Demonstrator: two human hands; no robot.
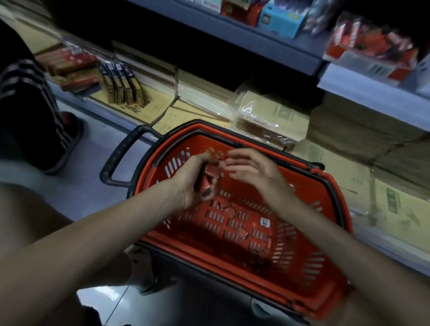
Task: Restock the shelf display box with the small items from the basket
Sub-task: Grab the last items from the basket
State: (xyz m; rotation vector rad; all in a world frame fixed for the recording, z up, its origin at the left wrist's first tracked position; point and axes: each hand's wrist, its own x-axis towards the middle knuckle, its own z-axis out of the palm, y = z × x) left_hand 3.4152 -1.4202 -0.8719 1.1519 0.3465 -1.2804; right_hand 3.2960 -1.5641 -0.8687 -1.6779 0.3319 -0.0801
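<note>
A red plastic basket (309, 287) with a black handle (114, 162) sits on the floor in front of me. Several small red packets (242, 233) lie loose on its bottom. My left hand (193, 184) hovers over the basket and grips a small stack of the red packets (207, 185). My right hand (251, 172) is just beside it, fingers loosely spread, fingertips near the top of the stack. A red-and-white display box (369, 53) holding small red items stands on the upper shelf at the right.
The bottom shelf behind the basket holds stacks of brown envelopes (269, 113) and cardboard (360, 135). A person's leg in striped trousers and a sandal (65, 142) stands on the floor at left. More boxes (281, 19) fill the upper shelf.
</note>
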